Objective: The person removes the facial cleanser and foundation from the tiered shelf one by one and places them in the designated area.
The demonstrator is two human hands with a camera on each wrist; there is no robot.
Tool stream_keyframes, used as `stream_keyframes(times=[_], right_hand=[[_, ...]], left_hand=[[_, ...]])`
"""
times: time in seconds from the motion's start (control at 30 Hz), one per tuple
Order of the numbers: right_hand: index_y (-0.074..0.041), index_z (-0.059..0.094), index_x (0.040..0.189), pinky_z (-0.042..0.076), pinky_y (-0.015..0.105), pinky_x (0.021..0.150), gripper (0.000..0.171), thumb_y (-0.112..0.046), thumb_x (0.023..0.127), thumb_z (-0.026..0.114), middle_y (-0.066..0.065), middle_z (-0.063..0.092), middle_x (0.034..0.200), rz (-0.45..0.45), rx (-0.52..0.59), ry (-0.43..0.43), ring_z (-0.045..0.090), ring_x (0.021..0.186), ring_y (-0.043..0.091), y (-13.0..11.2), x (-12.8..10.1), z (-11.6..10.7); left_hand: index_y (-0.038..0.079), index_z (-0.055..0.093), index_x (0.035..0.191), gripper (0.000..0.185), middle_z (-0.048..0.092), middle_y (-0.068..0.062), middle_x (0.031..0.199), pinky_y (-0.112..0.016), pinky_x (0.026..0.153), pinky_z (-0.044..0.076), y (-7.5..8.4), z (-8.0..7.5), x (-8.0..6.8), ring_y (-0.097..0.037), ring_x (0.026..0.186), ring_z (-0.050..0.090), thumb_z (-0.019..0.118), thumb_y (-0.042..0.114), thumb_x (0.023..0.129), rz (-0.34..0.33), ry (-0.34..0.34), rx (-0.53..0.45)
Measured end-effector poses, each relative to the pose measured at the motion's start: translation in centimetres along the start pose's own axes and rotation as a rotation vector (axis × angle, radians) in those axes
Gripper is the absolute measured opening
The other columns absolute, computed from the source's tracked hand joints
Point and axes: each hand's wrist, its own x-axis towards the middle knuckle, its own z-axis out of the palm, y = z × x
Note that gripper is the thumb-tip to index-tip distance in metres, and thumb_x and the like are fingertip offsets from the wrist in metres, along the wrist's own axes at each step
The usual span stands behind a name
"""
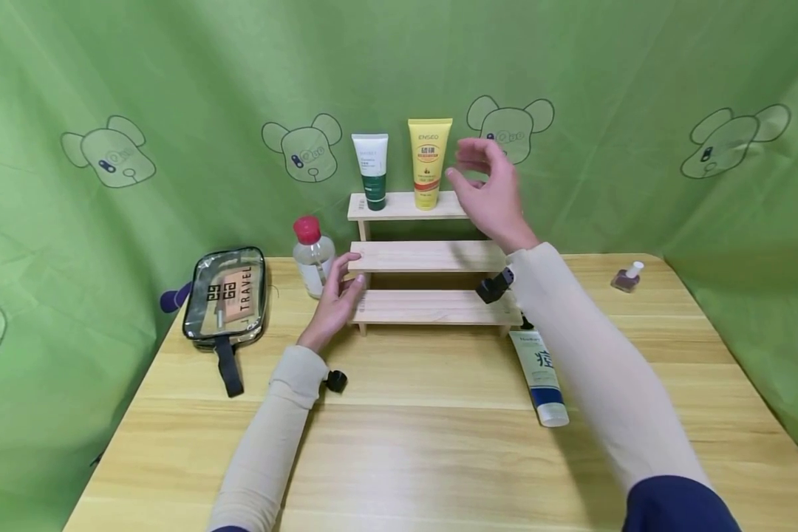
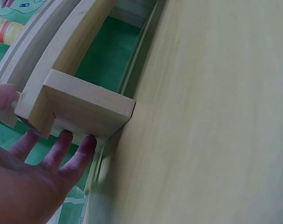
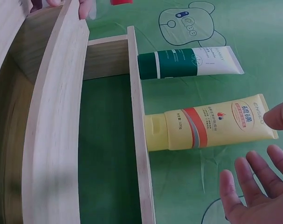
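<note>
A three-tier wooden shelf (image 1: 432,256) stands on the table. My left hand (image 1: 335,303) holds its left end; in the left wrist view the fingertips (image 2: 87,144) rest against the side support. On the top tier a yellow squeeze tube (image 1: 428,162) stands upright on its cap, and a white-and-green tube (image 1: 372,170) stands to its left. Just right of the yellow tube is my right hand (image 1: 492,192), its fingers loosely bent and apart. In the right wrist view its thumb (image 3: 279,115) overlaps the yellow tube's top end; whether it touches cannot be told.
A clear bottle with a red cap (image 1: 314,258) stands left of the shelf. Farther left lies a transparent travel pouch (image 1: 229,295) with a black strap. A white-and-blue tube (image 1: 539,377) lies at the shelf's right front. A small nail polish bottle (image 1: 628,277) is at the right.
</note>
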Motion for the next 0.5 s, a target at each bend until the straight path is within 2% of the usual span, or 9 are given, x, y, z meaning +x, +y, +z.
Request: stream_keyframes(times=[0.2, 0.5], right_hand=[[-0.014, 0.051, 0.157, 0.05, 0.033, 0.119, 0.052, -0.014, 0.107, 0.066, 0.009, 0.059, 0.154, 0.039, 0.003, -0.007, 0.057, 0.141, 0.019, 0.2, 0.9, 1.0], [-0.017, 0.043, 0.163, 0.041, 0.027, 0.127, 0.054, -0.015, 0.112, 0.059, 0.007, 0.054, 0.16, 0.115, 0.056, -0.022, 0.053, 0.147, 0.018, 0.5, 1.4, 2.7]], left_hand=[[0.025, 0.044, 0.159, 0.048, 0.044, -0.016, 0.169, -0.051, 0.111, 0.051, 0.0, 0.0, 0.0, -0.05, 0.136, 0.057, 0.055, 0.012, 0.113, 0.003, -0.001, -0.001], [0.024, 0.044, 0.159, 0.047, 0.045, -0.016, 0.168, -0.052, 0.113, 0.05, -0.1, -0.1, 0.1, -0.048, 0.135, 0.058, 0.054, 0.013, 0.114, 0.0, -0.002, 0.009]])
